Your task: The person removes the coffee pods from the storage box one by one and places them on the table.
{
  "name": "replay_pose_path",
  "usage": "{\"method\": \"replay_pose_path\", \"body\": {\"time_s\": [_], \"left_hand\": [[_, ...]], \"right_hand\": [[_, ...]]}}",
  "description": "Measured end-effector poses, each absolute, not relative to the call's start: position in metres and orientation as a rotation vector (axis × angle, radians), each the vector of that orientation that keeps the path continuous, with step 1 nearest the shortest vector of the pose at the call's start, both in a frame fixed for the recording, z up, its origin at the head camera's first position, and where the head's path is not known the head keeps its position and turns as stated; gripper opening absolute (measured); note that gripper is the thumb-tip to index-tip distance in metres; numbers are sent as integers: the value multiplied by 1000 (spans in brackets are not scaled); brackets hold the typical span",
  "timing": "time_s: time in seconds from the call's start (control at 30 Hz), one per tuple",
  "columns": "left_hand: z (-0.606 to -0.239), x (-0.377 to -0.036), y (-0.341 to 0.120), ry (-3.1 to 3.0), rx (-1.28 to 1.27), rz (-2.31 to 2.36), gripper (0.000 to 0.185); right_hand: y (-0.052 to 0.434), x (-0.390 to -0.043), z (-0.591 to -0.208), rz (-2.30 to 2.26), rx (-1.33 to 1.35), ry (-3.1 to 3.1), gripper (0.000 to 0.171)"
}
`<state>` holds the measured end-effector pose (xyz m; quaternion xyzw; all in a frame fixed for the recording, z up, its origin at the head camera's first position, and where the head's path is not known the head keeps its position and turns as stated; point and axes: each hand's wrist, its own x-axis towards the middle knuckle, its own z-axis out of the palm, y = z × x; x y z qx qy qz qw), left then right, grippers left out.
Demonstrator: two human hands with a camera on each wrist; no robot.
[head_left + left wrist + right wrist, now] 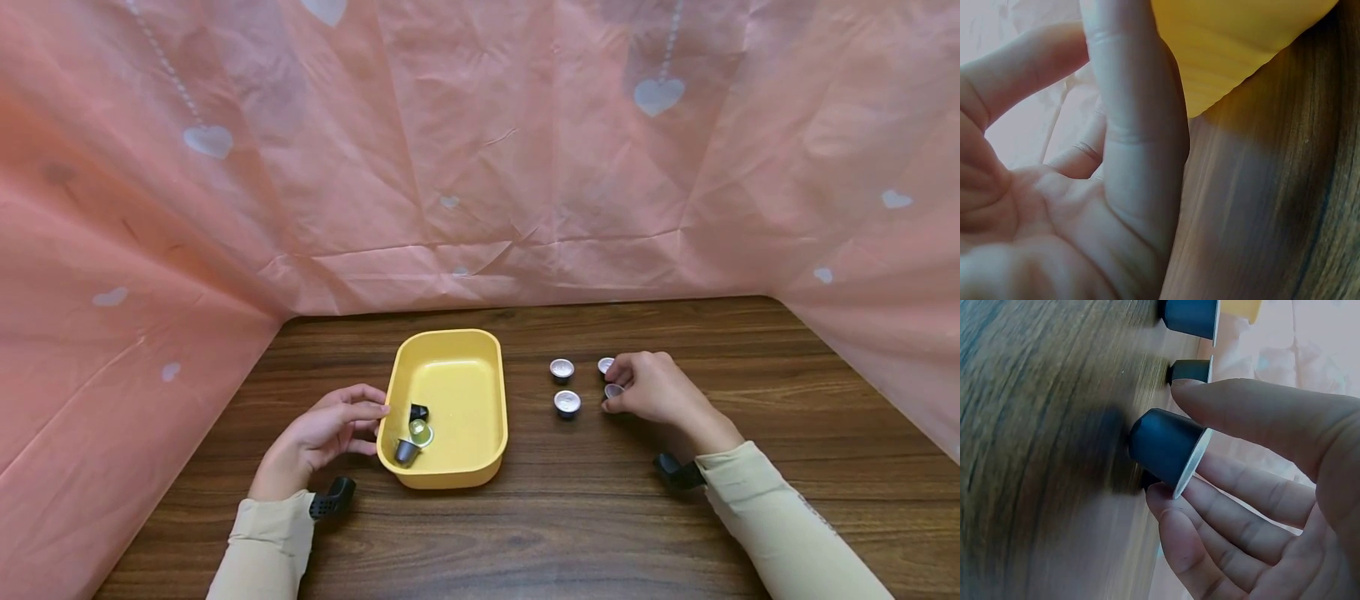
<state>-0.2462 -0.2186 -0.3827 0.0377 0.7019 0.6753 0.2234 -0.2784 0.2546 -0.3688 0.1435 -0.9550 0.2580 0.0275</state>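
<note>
My right hand (656, 392) pinches a dark coffee capsule (1163, 444) between thumb and fingers; it tilts, its pale lid facing the palm. Just behind those fingers another capsule (605, 364) is partly covered. Two more capsules, a far one (562, 369) and a nearer one (567, 404), stand lid up to the left of this hand. On the other side, my left hand (330, 429) touches the left wall of a yellow tray (491, 408) with extended fingers. Inside lie a black capsule (418, 412), a yellow-green one (420, 431) and a dark grey one (407, 452).
The wooden table (570, 533) carries everything. A pink curtain (480, 167) with pale hearts hangs behind the table and along its sides. Each wrist wears a black band, the left band (333, 498) and the right band (678, 472).
</note>
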Motion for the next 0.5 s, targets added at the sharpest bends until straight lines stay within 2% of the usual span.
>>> {"method": "replay_pose_path", "body": {"time_s": [0.5], "left_hand": [[-383, -246, -219, 1939, 116, 1854, 16]], "right_hand": [[258, -279, -367, 813, 465, -2927, 34]]}}
